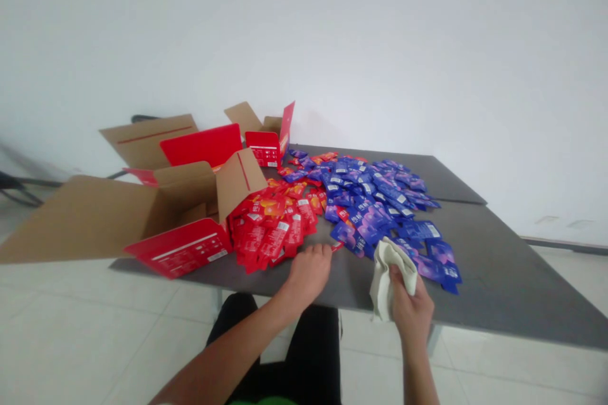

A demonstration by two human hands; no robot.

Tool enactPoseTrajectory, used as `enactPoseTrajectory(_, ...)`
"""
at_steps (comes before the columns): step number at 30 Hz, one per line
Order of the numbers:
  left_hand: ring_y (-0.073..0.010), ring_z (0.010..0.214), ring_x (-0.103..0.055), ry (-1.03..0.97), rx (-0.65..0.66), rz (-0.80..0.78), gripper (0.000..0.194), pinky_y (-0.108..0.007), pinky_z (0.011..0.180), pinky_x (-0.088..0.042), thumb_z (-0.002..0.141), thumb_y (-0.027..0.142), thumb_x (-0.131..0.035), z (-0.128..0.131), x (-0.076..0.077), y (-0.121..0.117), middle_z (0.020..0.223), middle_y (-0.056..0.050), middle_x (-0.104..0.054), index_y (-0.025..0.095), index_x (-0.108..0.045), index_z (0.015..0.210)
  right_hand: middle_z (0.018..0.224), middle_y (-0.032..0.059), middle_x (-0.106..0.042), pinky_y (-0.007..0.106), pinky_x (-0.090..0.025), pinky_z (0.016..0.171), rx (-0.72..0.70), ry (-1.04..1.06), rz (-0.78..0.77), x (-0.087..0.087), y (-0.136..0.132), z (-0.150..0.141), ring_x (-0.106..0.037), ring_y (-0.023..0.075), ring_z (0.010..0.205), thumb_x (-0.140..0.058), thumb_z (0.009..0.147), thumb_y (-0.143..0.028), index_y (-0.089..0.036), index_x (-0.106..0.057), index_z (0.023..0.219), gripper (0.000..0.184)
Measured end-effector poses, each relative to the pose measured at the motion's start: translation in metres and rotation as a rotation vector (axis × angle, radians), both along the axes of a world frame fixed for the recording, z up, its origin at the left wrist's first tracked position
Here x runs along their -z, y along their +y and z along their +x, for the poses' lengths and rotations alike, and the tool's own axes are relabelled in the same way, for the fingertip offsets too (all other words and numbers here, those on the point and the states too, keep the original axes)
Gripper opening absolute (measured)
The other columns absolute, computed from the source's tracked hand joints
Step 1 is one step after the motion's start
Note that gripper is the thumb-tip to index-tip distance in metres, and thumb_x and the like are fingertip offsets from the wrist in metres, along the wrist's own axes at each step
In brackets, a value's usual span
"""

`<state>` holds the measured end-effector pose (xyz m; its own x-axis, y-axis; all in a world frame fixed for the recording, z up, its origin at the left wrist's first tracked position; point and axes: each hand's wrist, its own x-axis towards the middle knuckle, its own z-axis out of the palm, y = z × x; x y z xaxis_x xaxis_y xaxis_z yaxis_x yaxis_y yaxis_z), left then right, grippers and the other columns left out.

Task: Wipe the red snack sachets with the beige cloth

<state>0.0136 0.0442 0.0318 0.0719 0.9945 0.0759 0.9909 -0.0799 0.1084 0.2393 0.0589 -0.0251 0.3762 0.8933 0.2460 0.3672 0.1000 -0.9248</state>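
My right hand [412, 304] is closed round a folded off-white cloth [382, 278], held up at the table's near edge. My left hand [311, 271] rests low over the table with its fingers curled. From its fingertips a thin red packet [337, 246] sticks out, seen almost edge-on; most of it is hidden. Just left of that hand lies a heap of red packets [273, 234] with orange pictures. Beyond the cloth spreads a larger pile of blue-purple packets [375, 193], with a few red ones mixed in.
An open red carton [190, 247] with wide brown flaps stands at the left, one flap reaching past the table edge. Behind it are a red carton panel [204, 147] and a smaller open red carton [263, 147]. The grey table [513, 278] meets a white wall [380, 44].
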Motion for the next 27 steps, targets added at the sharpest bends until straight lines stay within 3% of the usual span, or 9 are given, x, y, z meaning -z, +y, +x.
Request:
enactPoseTrajectory(5, -0.0238, 0.087, -0.075, -0.007, 0.017, 0.081, 0.030, -0.033, 0.073, -0.059, 0.107, 0.023, -0.038, -0.020, -0.011, 0.002, 0.095, -0.011, -0.076, 0.017, -0.067, 0.109, 0.109, 0.0116, -0.078, 0.036, -0.052, 0.090, -0.056, 0.008, 0.005, -0.009, 0.000, -0.001, -0.069, 0.0325, 0.106, -0.069, 0.082, -0.063, -0.015, -0.078, 0.116, 0.059)
enactPoseTrajectory(8, -0.0232, 0.102, -0.074, -0.051, 0.026, 0.262, 0.030, -0.035, 0.087, -0.058, 0.104, 0.017, -0.044, -0.034, -0.026, 0.012, 0.115, -0.010, -0.076, 0.020, -0.064, 0.127, 0.107, 0.0110, -0.078, 0.035, -0.053, 0.088, -0.080, 0.009, 0.011, -0.012, 0.001, -0.001, -0.070, 0.0321, 0.103, -0.068, 0.081, -0.063, -0.016, -0.079, 0.113, 0.058)
enactPoseTrajectory(10, -0.0232, 0.115, -0.070, -0.065, 0.024, 0.380, 0.040, -0.037, 0.099, -0.055, 0.099, 0.009, -0.048, -0.047, -0.037, 0.023, 0.130, -0.010, -0.071, 0.020, -0.060, 0.136, 0.105, 0.0107, -0.079, 0.035, -0.054, 0.088, -0.093, 0.013, 0.016, -0.012, 0.002, 0.000, -0.070, 0.0321, 0.102, -0.069, 0.080, -0.064, -0.017, -0.079, 0.111, 0.057)
enactPoseTrajectory(15, -0.0234, 0.128, -0.062, -0.014, -0.103, 0.422, 0.051, -0.039, 0.110, -0.048, 0.095, 0.002, -0.042, -0.082, -0.057, 0.054, 0.142, -0.013, -0.064, 0.016, -0.058, 0.142, 0.108, 0.0091, -0.078, 0.035, -0.054, 0.090, -0.142, 0.037, 0.033, -0.010, 0.003, 0.003, -0.070, 0.0317, 0.103, -0.070, 0.079, -0.063, -0.019, -0.080, 0.108, 0.053)
enactPoseTrajectory(22, -0.0252, 0.132, -0.059, 0.021, -0.271, 0.375, 0.053, -0.043, 0.114, -0.042, 0.094, -0.001, -0.039, -0.116, -0.047, 0.093, 0.141, -0.018, -0.062, 0.014, -0.059, 0.140, 0.105, 0.0083, -0.079, 0.035, -0.055, 0.089, -0.188, 0.038, 0.035, -0.002, 0.008, 0.007, -0.071, 0.0320, 0.102, -0.072, 0.078, -0.063, -0.020, -0.080, 0.106, 0.051)
enactPoseTrajectory(27, -0.0286, 0.137, -0.054, 0.030, -0.363, 0.299, 0.046, -0.046, 0.112, -0.043, 0.095, 0.002, -0.044, -0.134, -0.038, 0.113, 0.144, -0.019, -0.059, 0.014, -0.063, 0.135, 0.103, 0.0083, -0.079, 0.035, -0.056, 0.089, -0.235, 0.043, 0.017, -0.007, 0.006, 0.007, -0.072, 0.0321, 0.100, -0.071, 0.077, -0.063, -0.020, -0.080, 0.104, 0.052)
